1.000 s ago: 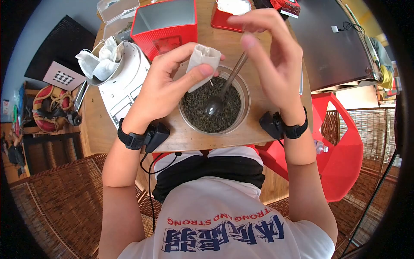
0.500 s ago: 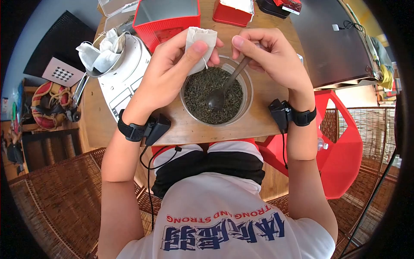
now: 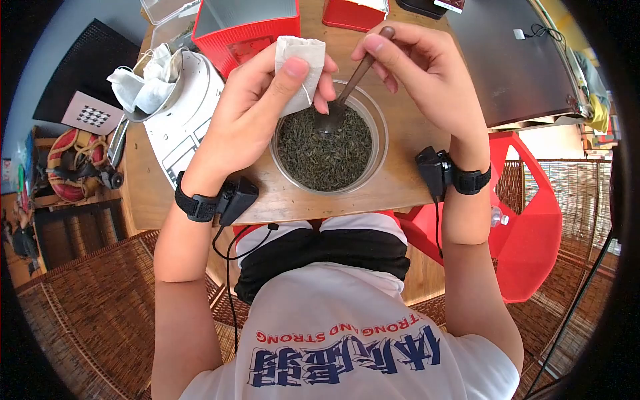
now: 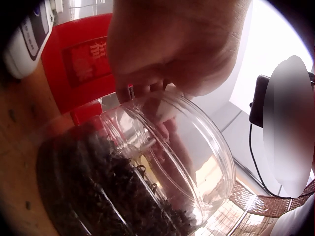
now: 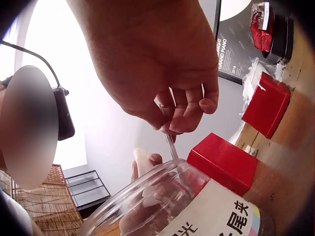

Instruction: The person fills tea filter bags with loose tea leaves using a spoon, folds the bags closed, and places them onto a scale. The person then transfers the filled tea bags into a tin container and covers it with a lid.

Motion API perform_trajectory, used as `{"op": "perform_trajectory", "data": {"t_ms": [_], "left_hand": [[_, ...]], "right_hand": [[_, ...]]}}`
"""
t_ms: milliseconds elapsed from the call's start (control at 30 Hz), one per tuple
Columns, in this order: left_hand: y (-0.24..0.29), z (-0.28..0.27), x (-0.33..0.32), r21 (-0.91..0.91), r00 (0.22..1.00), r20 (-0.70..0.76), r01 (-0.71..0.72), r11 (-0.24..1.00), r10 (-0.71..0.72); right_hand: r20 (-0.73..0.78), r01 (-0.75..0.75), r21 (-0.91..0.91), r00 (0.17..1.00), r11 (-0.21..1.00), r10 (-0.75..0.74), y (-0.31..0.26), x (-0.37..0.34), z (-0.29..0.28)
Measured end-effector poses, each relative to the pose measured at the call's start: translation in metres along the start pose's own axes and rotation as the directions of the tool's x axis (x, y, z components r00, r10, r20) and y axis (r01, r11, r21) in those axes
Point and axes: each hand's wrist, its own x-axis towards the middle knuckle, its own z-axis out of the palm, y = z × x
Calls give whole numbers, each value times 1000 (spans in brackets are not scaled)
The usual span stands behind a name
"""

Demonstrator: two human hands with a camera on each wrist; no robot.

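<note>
In the head view, the left hand [image 3: 250, 110] pinches a small white fabric bag [image 3: 300, 63], thumb across its front, above the left rim of a clear round tub [image 3: 382, 143]. Dark dried leaves [image 3: 323, 160] fill much of that tub. The right hand [image 3: 430, 80] pinches the handle of a brown spoon [image 3: 353, 79] near its top end; the spoon's bowl rests at the leaves, close below the bag. The right wrist view shows the right hand [image 5: 162, 69] above the tub [image 5: 147, 189], fingertips on the thin handle.
A red open box [image 3: 250, 37] stands behind the left hand, a smaller red box [image 3: 353, 15] behind the right. On the left, a bowl with white bags [image 3: 150, 87] sits on a white device [image 3: 193, 110]. A dark panel [image 3: 497, 60] lies at the right.
The right hand, first raised with fingers spread, has taken hold of the spoon handle. The spoon has become steeper and its bowl has moved toward the bag. The left hand has moved up with the bag.
</note>
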Motion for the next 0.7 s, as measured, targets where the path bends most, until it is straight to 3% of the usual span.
{"op": "perform_trajectory", "data": {"t_ms": [67,200,367,700], "left_hand": [[-4,-3,0,-49,999,30,-11,999,12],[-4,-3,1,-55,1000,23,2,999,0],[-4,0,0,34,999,19,-26,999,26],[-5,1,1,37,999,21,-44,998,43]], "right_hand": [[-16,43,65,999,997,-42,-1,0,0],[70,37,6,997,999,-37,-2,-1,2],[189,-111,59,977,992,98,-5,0,7],[246,-195,193,958,962,145,15,7,13]]}}
